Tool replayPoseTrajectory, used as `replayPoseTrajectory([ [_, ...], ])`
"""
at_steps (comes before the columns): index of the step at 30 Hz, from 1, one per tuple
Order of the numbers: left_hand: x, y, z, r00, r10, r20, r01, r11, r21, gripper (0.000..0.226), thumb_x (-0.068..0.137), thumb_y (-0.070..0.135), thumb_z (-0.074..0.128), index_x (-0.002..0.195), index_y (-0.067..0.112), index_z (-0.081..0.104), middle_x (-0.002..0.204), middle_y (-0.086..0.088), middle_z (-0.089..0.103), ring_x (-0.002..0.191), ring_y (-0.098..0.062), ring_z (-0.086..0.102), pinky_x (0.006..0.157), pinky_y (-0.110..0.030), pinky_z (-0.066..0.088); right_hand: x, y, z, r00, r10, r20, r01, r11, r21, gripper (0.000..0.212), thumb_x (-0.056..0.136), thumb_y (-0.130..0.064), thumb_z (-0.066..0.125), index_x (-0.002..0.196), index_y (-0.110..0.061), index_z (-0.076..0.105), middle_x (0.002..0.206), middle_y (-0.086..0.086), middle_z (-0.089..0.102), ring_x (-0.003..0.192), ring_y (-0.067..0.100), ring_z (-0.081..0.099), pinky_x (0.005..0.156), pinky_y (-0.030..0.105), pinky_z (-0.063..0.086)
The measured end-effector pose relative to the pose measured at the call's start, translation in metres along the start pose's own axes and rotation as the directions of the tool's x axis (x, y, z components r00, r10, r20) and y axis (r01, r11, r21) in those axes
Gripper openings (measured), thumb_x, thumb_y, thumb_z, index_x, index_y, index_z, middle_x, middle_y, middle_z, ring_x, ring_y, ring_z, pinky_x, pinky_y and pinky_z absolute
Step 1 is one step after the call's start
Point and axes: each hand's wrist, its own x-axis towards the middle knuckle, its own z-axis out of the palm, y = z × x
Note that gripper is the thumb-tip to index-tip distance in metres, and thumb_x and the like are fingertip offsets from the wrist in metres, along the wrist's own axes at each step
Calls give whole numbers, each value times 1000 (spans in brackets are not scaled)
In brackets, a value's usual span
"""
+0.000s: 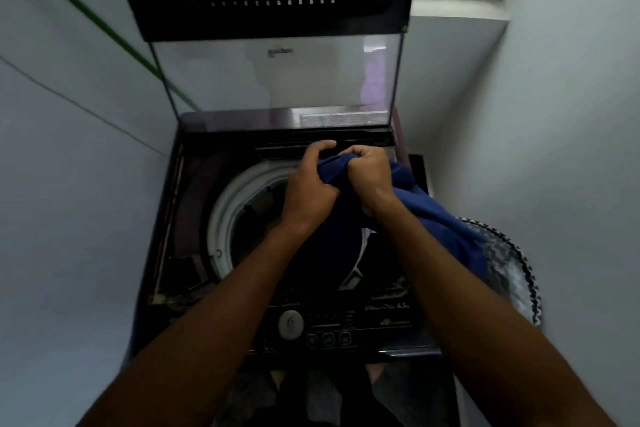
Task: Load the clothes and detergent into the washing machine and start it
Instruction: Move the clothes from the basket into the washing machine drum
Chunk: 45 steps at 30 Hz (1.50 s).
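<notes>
Gripping one blue garment [408, 198], the fingers [325, 149] of both hands curl tight into its bunched top edge, left hand [308, 184] and right hand [370, 173] side by side and touching above the far rim of the drum [225, 211]. The cloth hangs straight down from them into the opening, its length vertical, while a loose fold trails right over the washing machine [166, 218] edge onto a patterned basket [512, 267]. Lowering looks like the coming move; both hands sit equally near. One raised lid [277, 80], one round dial [291, 324], three buttons [328, 339].
</notes>
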Motion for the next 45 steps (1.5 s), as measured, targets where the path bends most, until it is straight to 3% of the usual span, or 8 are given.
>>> replayPoseTrajectory([
  [6,-11,-31,-43,942,-10,-335,33,998,62,56,76,3,65,124,28,49,103,0,68,87,-13,62,67,-20,44,-6,-2,82,999,41,3,-41,998,54,31,73,6,45,66,-17,65,71,12,70,71,28,69,63,37,57],
  [12,-7,-80,-61,992,-88,-88,110,951,289,40,77,5,62,115,17,63,111,-9,63,104,-27,60,86,-39,49,-9,44,115,981,190,48,-193,980,48,27,75,4,43,77,-10,66,83,16,71,83,33,70,77,46,60],
  [21,-20,-102,-43,965,-59,255,-78,865,495,58,91,13,60,147,17,45,154,-5,42,144,-21,35,119,-39,29,-21,64,84,943,295,155,-296,955,-21,20,79,-14,64,97,-18,71,94,2,73,91,18,70,85,38,59],
  [28,-27,-78,-15,915,73,398,-235,897,375,56,89,9,61,143,15,50,143,-5,54,133,-21,48,112,-36,38,-11,51,34,966,257,5,-255,957,137,13,91,-7,57,93,-4,69,78,5,63,77,20,59,72,39,51],
  [33,-14,-54,14,910,143,389,-277,908,316,49,87,14,62,135,15,55,132,-3,60,120,-21,54,103,-41,46,-7,49,-5,986,149,-69,-149,989,10,15,82,-3,59,86,-14,68,80,5,68,75,17,64,67,30,55],
  [37,-5,-42,47,876,152,457,-316,898,306,53,79,27,67,129,12,59,132,-4,57,121,-22,54,103,-44,45,-5,59,-37,982,-10,-189,-40,965,-259,14,76,-18,68,89,-21,70,100,6,68,98,23,60,87,31,50],
  [40,-7,-32,70,852,166,497,-350,886,304,60,76,30,78,131,12,59,141,-5,50,128,-22,49,109,-42,41,-6,67,-62,966,-77,-246,-48,884,-464,23,78,-29,69,100,-26,72,116,2,63,119,26,47,101,38,39],
  [45,-18,-21,108,777,65,626,-353,869,348,102,68,53,84,150,15,38,163,-4,21,149,-25,22,118,-47,30,-9,87,-105,938,181,-297,-318,793,-521,73,79,-58,66,142,-28,46,150,8,37,140,31,24,110,59,27],
])
